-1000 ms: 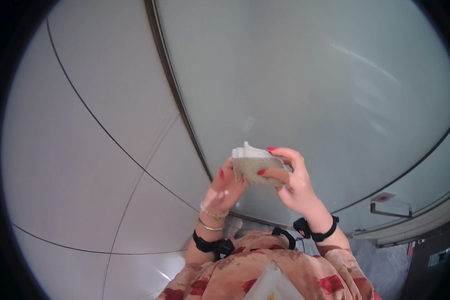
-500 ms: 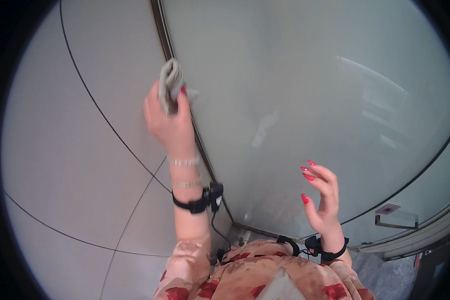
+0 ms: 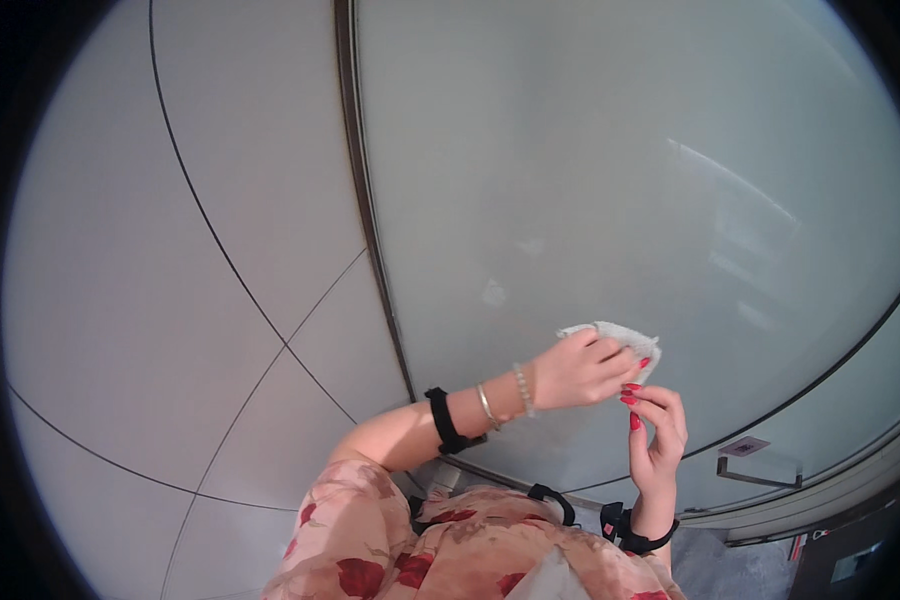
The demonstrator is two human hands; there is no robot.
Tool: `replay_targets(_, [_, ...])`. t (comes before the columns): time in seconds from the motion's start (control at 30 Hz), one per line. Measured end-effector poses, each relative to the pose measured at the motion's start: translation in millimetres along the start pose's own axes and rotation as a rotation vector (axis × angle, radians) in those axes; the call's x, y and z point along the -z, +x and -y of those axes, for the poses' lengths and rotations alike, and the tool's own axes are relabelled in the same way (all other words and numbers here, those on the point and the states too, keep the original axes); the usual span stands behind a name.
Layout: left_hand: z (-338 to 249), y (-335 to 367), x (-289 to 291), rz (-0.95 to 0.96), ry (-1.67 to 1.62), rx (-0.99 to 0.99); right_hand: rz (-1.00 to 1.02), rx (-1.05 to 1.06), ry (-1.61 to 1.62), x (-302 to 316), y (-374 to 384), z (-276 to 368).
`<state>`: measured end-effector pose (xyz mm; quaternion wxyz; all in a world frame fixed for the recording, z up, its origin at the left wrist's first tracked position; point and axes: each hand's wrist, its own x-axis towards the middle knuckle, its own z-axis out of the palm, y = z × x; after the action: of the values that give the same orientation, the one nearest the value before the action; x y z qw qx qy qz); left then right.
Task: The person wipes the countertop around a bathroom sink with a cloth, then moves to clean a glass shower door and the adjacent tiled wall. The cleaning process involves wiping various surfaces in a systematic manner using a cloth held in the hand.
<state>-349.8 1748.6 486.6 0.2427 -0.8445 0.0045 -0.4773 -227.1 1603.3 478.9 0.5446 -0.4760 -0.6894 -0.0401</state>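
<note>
A pale grey cloth is bunched in my left hand, which reaches across to the right in front of the frosted glass panel. My left fingers are closed over it, and part of the cloth sticks out above and beyond the knuckles. Just below, my right hand is raised with bent fingers, thumb a little apart. Its fingertips come up to the cloth's lower edge beside my left fingertips; whether they touch it I cannot tell.
A dark metal strip divides the glass from the grey tiled wall on the left. At the lower right a metal handle sits on the glass below a small label. Grey floor shows beneath.
My left hand has swung from the metal strip at upper left down and right, bringing the cloth to my right hand. My right hand has stayed raised, its fingers more bent.
</note>
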Motion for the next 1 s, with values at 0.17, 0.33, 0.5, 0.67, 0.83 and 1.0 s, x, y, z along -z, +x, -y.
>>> replay_targets(0.17, [69.9, -13.6, 53.7, -0.079, -0.033, 0.449, -0.074, -0.034, -0.04, 13.4, -12.4, -17.9])
replay_targets(0.33, [156.7, -20.2, 117.9, -0.371, 0.693, 0.67, -0.09, -0.153, -0.061, 20.2, -23.8, -28.1])
replay_targets(0.5, [122.6, -20.1, 97.5, -0.411, 0.595, 0.717, -0.056, -0.161, -0.089, 19.3, -29.2, -29.1])
replay_targets(0.67, [77.7, -70.8, 72.7, -0.301, 0.415, 0.775, -0.043, -0.153, -0.137, 26.8, -32.1, -29.8])
replay_targets(0.83, [121.7, -42.3, 112.6, -0.251, 0.653, 0.783, 0.0, -0.185, -0.124, 26.4, -31.7, -34.0])
replay_targets(1.0, [138.7, -9.7, 129.0, -0.246, 0.702, 0.809, 0.016, -0.131, -0.102, 8.9, -20.3, -28.1])
